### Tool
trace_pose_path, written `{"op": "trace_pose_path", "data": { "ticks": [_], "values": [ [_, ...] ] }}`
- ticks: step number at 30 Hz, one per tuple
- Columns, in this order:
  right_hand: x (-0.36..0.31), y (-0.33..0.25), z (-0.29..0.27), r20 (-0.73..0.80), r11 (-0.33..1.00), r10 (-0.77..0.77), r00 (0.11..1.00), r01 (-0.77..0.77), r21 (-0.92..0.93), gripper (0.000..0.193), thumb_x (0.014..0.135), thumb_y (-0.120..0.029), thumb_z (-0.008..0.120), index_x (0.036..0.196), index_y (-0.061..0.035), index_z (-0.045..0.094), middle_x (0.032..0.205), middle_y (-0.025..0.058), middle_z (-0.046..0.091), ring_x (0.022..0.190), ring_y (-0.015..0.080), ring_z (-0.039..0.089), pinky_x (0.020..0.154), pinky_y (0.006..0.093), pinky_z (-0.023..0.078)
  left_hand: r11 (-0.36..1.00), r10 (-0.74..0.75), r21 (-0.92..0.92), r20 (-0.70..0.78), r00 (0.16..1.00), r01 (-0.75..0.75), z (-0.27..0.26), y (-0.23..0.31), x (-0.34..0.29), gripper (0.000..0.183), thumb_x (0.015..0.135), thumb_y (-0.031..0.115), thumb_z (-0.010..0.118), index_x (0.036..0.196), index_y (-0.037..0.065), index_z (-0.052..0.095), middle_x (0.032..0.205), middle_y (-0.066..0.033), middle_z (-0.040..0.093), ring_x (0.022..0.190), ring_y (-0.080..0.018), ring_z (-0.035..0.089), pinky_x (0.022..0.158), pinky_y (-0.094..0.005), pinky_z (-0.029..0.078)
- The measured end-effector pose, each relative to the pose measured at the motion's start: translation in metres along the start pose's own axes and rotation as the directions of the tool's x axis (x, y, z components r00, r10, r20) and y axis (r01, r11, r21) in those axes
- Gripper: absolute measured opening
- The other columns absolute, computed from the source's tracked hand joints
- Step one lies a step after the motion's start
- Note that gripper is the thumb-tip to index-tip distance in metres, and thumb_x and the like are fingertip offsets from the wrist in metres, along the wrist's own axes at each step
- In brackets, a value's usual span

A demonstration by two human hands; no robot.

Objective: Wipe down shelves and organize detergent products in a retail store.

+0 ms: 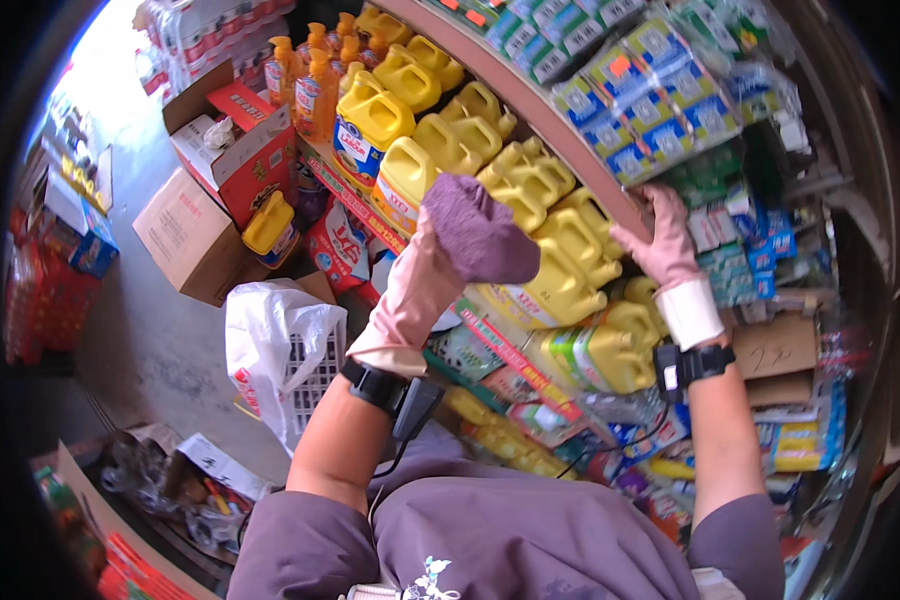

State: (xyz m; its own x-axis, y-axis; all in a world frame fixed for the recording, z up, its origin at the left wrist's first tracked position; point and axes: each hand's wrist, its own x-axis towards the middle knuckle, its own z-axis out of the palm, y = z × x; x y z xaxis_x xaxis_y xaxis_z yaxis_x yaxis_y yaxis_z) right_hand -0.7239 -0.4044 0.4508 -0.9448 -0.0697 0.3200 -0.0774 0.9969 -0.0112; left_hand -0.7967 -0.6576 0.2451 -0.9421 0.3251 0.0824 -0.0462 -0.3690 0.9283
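A bunched purple cloth (478, 230) is gripped in my left hand (418, 290), which wears a pale pink glove. It hovers over a shelf row of yellow plastic jugs (560, 280) with moulded handles, and the cloth hides part of them. My right hand (660, 240), in a matching glove, has its fingers spread at the brownish edge of the upper shelf (540, 105). That hand holds nothing that I can see. Close above it lies a wrapped stack of blue and green boxes (645, 95).
Orange pump bottles (315, 95) stand at the row's far end. Left of the shelf are a red open carton (245, 145), a brown box (185, 235) and a white plastic bag (275, 340) over a crate. Packets fill the lower shelf. An open carton (85, 500) sits at lower left.
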Motion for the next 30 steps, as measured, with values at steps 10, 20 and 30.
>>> {"op": "trace_pose_path", "data": {
  "ticks": [10,20,30],
  "values": [
    [-0.001,0.016,0.006,-0.066,0.984,-0.14,0.988,0.132,-0.116,0.06,0.071,-0.026,0.081,0.119,-0.007,0.052,0.114,0.0136,0.056,0.107,0.0316,0.054,0.095,0.0403,0.043,0.93,-0.149,0.369,0.39,0.909,-0.006,-0.065,0.017,-0.114,0.041,0.093,0.005,0.054,0.132,0.005,0.044,0.122,-0.0063,0.055,0.11,-0.0161,0.056,0.095,-0.0284,0.045],
    [-0.014,0.004,-0.014,-0.127,0.996,-0.032,0.991,0.021,-0.086,0.06,0.071,-0.026,0.079,0.119,-0.0038,0.052,0.116,0.0174,0.056,0.111,0.0348,0.053,0.096,0.0414,0.043,0.806,-0.345,0.592,0.506,0.791,-0.027,-0.074,-0.006,-0.181,0.038,0.084,0.021,0.069,0.117,0.008,0.058,0.102,-0.0078,0.065,0.092,-0.022,0.065,0.081,-0.0313,0.051],
    [-0.217,-0.095,0.097,0.037,0.792,0.269,0.963,-0.242,0.561,0.024,0.082,-0.018,0.068,0.103,-0.0068,0.065,0.102,0.0132,0.066,0.096,0.0321,0.062,0.084,0.0396,0.05,0.459,-0.883,0.079,0.15,0.445,0.885,-0.055,0.002,-0.236,0.054,0.099,0.046,0.043,0.128,0.002,0.053,0.109,-0.0072,0.064,0.095,-0.0158,0.063,0.085,-0.0295,0.051]
  ]
}}
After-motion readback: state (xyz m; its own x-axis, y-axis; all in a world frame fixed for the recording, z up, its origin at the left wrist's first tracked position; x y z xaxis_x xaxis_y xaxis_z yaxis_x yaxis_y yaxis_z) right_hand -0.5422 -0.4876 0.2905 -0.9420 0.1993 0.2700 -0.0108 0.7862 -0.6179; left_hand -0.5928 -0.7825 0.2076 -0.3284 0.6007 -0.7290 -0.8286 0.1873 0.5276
